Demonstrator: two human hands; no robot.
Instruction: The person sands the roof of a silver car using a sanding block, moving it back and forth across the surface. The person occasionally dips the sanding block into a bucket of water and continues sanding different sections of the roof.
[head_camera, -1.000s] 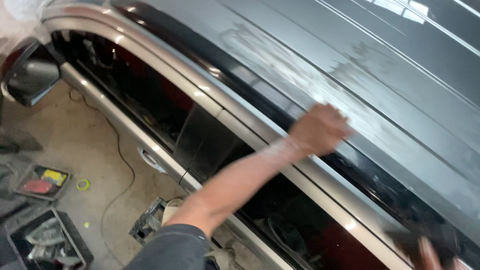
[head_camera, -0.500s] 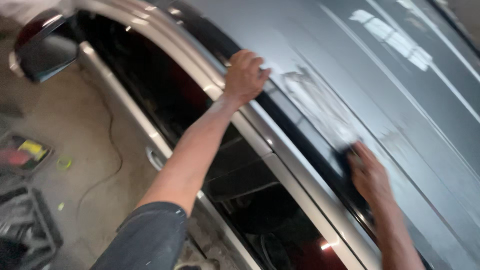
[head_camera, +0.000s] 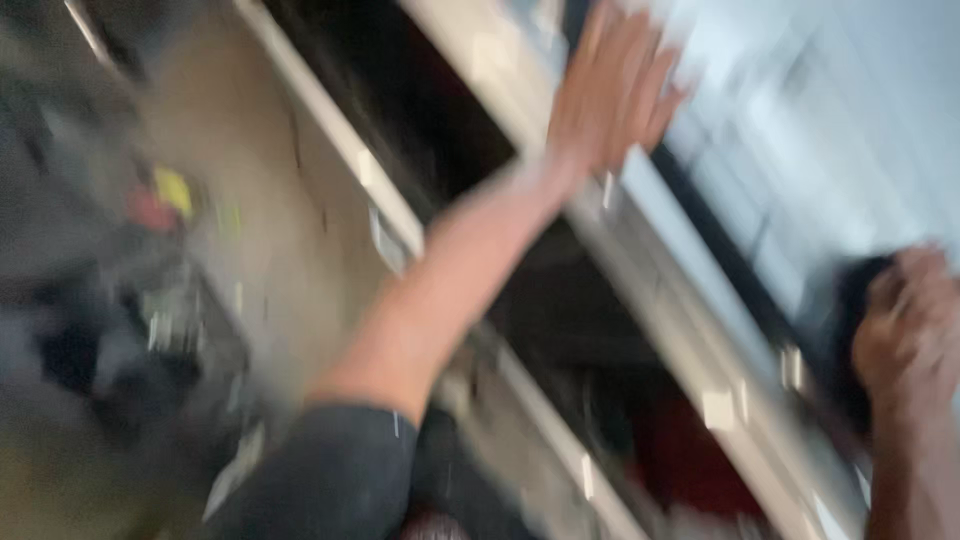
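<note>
Left hand (head_camera: 612, 90) flat on car roof (head_camera: 800, 130), fingers apart; right hand (head_camera: 905, 325) clamped on dark pad (head_camera: 850, 300) (blurred).

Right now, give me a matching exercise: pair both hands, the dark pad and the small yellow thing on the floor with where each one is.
Things:
1. left hand
2. right hand
3. dark pad
4. small yellow thing

Places:
A. on the floor, far left
B. flat on the grey car roof edge, fingers spread
C. under the right hand
D. pressing the pad, right edge of view

Pairs: 1-B, 2-D, 3-C, 4-A
</note>
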